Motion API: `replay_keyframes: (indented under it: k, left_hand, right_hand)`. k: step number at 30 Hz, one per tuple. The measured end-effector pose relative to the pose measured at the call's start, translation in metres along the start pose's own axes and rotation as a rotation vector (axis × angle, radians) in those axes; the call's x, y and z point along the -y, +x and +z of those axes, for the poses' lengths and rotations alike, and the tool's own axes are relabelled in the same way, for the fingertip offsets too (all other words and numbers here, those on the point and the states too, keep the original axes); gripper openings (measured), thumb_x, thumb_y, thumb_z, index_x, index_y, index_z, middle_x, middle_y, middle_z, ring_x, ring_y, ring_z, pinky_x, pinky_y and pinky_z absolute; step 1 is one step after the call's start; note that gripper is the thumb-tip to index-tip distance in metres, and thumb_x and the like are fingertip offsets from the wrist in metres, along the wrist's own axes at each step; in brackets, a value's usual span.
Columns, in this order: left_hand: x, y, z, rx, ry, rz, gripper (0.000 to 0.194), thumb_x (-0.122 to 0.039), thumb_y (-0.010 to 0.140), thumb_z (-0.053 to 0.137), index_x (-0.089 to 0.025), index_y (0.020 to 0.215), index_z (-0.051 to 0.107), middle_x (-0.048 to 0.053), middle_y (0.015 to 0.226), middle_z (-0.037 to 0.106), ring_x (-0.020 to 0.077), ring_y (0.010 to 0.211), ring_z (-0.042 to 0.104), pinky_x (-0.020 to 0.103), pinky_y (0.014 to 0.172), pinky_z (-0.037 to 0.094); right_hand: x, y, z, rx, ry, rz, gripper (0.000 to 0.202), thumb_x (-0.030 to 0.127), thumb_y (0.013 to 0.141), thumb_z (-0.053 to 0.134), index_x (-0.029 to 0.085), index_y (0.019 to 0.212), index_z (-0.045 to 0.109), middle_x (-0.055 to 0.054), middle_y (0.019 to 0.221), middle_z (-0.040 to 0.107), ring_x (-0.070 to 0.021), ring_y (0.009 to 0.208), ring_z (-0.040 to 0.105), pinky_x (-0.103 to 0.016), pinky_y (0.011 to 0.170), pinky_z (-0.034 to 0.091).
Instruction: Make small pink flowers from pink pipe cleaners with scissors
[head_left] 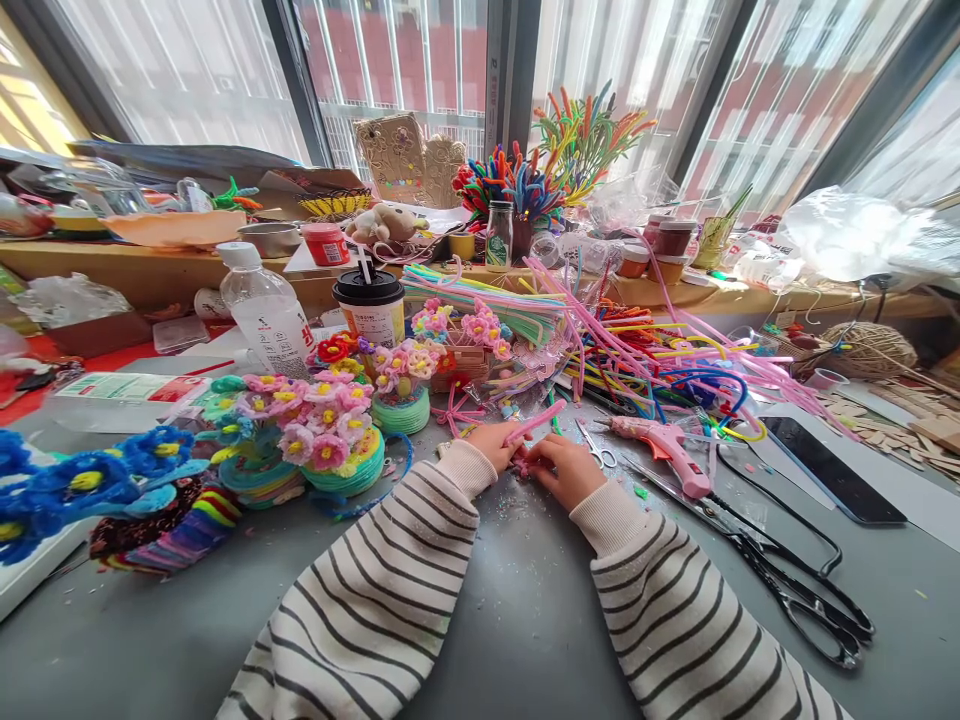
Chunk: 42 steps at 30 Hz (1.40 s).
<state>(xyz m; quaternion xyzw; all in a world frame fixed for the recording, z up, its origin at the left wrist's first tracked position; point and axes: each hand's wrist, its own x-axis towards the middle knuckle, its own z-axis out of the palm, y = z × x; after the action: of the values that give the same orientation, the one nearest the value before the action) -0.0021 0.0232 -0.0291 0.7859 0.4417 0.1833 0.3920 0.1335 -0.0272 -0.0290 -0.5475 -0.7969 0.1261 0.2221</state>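
Near the middle of the grey table, my left hand (pixel 489 446) is closed on a pink pipe cleaner (pixel 536 422) that sticks up to the right. My right hand (pixel 568 468) meets it from the other side, its curled fingers at a small pink twisted piece (pixel 520 464) between the hands. Part of that piece is covered by my fingers. Just right of my right hand lie small white-handled scissors (pixel 600 448) and a pink glue gun (pixel 667 450). To the left stand pipe-cleaner flowers, pink ones (pixel 324 430) in a green coiled pot (pixel 349 470).
Large black scissors (pixel 795 580) and a phone (pixel 832 470) lie at the right. Behind my hands is a heap of pink pipe cleaners (pixel 600 320). A lidded cup (pixel 371 305) and a water bottle (pixel 262 310) stand back left. Blue flowers (pixel 90 480) are at far left.
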Motion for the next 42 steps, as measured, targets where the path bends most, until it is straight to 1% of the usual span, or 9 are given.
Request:
replay_keyframes:
  k: [6,11,18,22,26,29,33,38,42]
  left_hand:
    - [-0.009,-0.003,0.0,0.007,-0.194,-0.194,0.019,-0.013,0.073,0.033,-0.014,0.08,0.05,-0.001,0.056,0.056,0.008,0.05,0.054,0.019,0.05,0.045]
    - [-0.008,-0.004,0.001,0.017,-0.179,-0.239,0.018,-0.017,0.074,0.033,-0.015,0.082,0.049,0.001,0.06,0.059,0.0089,0.048,0.055,0.019,0.046,0.045]
    - [-0.007,-0.004,-0.004,-0.085,-0.172,-0.311,0.022,-0.021,0.076,0.029,-0.014,0.085,0.047,0.001,0.06,0.056,0.0073,0.04,0.051,0.018,0.036,0.042]
    - [-0.009,-0.005,-0.006,-0.162,-0.074,-0.205,0.022,-0.021,0.074,0.032,-0.013,0.082,0.05,0.003,0.065,0.057,0.0086,0.048,0.052,0.019,0.04,0.043]
    - [-0.003,-0.002,-0.003,-0.108,-0.034,-0.081,0.021,-0.02,0.073,0.035,-0.015,0.085,0.051,0.003,0.072,0.059,0.0101,0.06,0.056,0.021,0.054,0.047]
    - [-0.001,-0.001,-0.002,-0.068,-0.068,-0.111,0.02,-0.02,0.073,0.035,-0.015,0.086,0.05,0.002,0.065,0.059,0.0106,0.056,0.057,0.023,0.055,0.047]
    - [-0.004,-0.002,0.0,-0.031,-0.191,-0.201,0.017,-0.018,0.074,0.033,-0.014,0.082,0.048,0.001,0.061,0.058,0.0107,0.052,0.056,0.024,0.052,0.047]
    - [-0.016,-0.007,0.002,-0.057,-0.248,-0.299,0.014,-0.014,0.074,0.034,-0.014,0.073,0.048,-0.001,0.057,0.054,0.008,0.049,0.054,0.021,0.051,0.046]
    - [-0.019,-0.008,0.003,-0.054,-0.264,-0.33,0.013,-0.015,0.074,0.035,-0.014,0.07,0.048,-0.001,0.057,0.054,0.0083,0.049,0.054,0.02,0.05,0.046]
  right_hand:
    - [-0.004,0.001,0.001,-0.03,0.072,0.084,0.019,0.006,0.062,0.054,0.013,0.079,0.052,-0.004,0.072,0.055,-0.0115,0.06,0.052,-0.024,0.06,0.043]
    - [-0.005,0.003,0.005,-0.063,0.066,0.071,0.02,0.002,0.06,0.052,0.014,0.075,0.052,-0.003,0.072,0.055,-0.0119,0.061,0.052,-0.025,0.061,0.044]
    - [-0.011,-0.001,-0.004,-0.07,0.234,0.074,0.018,0.004,0.063,0.052,0.012,0.079,0.052,-0.005,0.075,0.058,-0.0113,0.064,0.056,-0.023,0.062,0.045]
    - [-0.011,-0.002,-0.009,-0.164,0.137,0.065,0.015,0.02,0.065,0.058,0.012,0.078,0.055,-0.005,0.074,0.057,-0.0117,0.058,0.054,-0.024,0.058,0.045]
    - [-0.005,0.001,0.0,-0.062,-0.005,-0.07,0.016,0.021,0.064,0.059,0.016,0.079,0.057,-0.004,0.075,0.055,-0.0138,0.066,0.053,-0.025,0.061,0.043]
    - [-0.003,0.003,0.006,-0.031,-0.061,-0.107,0.007,0.016,0.068,0.054,0.016,0.073,0.059,-0.004,0.072,0.055,-0.0145,0.07,0.052,-0.024,0.064,0.042]
    - [-0.003,0.003,0.008,-0.042,-0.103,-0.096,0.009,0.014,0.07,0.051,0.016,0.071,0.059,-0.004,0.071,0.055,-0.0137,0.067,0.052,-0.022,0.061,0.041]
    - [0.0,0.001,0.011,-0.077,-0.142,-0.07,0.012,0.013,0.072,0.048,0.015,0.071,0.06,-0.006,0.072,0.055,-0.0137,0.066,0.052,-0.022,0.06,0.041]
    - [0.001,-0.003,0.01,-0.087,-0.054,-0.052,0.011,0.012,0.068,0.051,0.015,0.074,0.06,-0.005,0.074,0.056,-0.0127,0.065,0.053,-0.022,0.061,0.042]
